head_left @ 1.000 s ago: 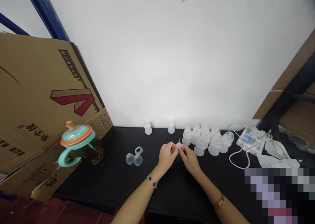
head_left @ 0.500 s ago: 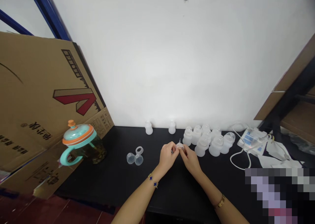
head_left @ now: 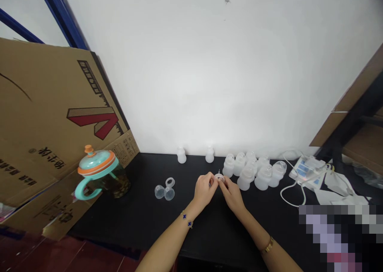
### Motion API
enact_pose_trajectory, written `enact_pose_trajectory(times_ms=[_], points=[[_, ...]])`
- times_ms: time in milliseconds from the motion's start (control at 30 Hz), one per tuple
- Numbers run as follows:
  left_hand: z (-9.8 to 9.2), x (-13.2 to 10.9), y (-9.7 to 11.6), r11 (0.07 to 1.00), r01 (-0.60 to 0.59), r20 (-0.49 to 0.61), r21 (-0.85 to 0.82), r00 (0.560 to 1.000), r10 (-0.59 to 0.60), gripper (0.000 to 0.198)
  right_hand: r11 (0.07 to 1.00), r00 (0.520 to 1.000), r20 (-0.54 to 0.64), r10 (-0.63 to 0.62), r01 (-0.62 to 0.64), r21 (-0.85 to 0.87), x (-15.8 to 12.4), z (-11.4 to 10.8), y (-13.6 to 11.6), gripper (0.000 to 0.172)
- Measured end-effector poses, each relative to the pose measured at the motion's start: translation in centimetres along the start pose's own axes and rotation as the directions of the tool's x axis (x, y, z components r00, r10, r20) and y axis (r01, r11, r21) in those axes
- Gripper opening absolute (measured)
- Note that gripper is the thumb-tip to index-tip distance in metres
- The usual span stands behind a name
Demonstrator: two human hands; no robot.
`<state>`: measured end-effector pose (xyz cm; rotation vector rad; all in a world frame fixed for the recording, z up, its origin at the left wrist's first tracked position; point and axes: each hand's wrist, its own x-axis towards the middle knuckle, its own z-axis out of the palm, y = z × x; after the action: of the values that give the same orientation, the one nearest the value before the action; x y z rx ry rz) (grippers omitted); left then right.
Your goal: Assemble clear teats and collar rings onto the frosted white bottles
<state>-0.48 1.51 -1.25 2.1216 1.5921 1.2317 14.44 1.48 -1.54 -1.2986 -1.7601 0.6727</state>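
Observation:
Over the middle of the black table, my left hand (head_left: 204, 187) and my right hand (head_left: 231, 194) meet, fingers closed around a small whitish bottle nipple in a collar ring (head_left: 220, 177). Its thin tip points up; the fingers cover much of the rest. Just beyond and to the right stand several capped white baby bottles (head_left: 245, 178). Two uncapped bottles stand apart near the wall, one on the left (head_left: 181, 156) and one nearer my hands (head_left: 210, 155). Left of my hands lie a loose collar ring (head_left: 170, 182) and two clear dome caps (head_left: 169, 193).
A teal and orange lidded jug (head_left: 100, 172) stands at the left, beside a large cardboard box (head_left: 44, 116). White cables, papers and a blue-white packet (head_left: 308, 170) lie on the right of the black table (head_left: 134, 220). A white wall rises behind.
Both hands stay together around the nipple and ring, with barely any finger movement. The whole view has shifted very slightly; the things on the table stand as before.

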Motion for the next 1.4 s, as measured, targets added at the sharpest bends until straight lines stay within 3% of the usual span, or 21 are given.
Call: enact_pose_trajectory(times_ms=[300,567,800,933,1200,1400], points=[[-0.41,0.18,0.17,0.994,-0.017,0.011,0.109,1.0,0.016,0.028,0.999,0.997,0.072,0.032,-0.034,0.029,-0.03,0.15,0.01,0.042],[-0.39,0.34,-0.16,0.989,-0.025,-0.005,0.147,1.0,0.026,0.028,0.999,1.0,0.018,-0.023,0.024,-0.035,-0.01,0.01,-0.33,0.04],[-0.79,0.46,0.24,0.986,-0.067,-0.011,0.154,0.997,0.07,0.022,0.998,1.0,-0.018,0.011,-0.012,-0.067,0.11,-0.12,-0.29,0.036],[-0.86,0.38,0.49,0.994,-0.046,-0.039,0.095,0.998,0.05,0.018,0.999,1.0,-0.006,0.003,-0.003,-0.036,0.21,-0.12,0.06,0.042],[-0.55,0.14,0.68,0.999,-0.016,-0.048,-0.028,0.999,0.014,0.008,0.977,0.996,0.05,0.074,-0.082,0.198,0.35,-0.3,-0.06,0.045],[-0.45,0.18,0.41,0.984,0.031,-0.068,-0.177,0.997,-0.043,0.002,0.995,0.998,0.057,0.008,-0.013,0.099,0.23,-0.04,0.17,0.049]])
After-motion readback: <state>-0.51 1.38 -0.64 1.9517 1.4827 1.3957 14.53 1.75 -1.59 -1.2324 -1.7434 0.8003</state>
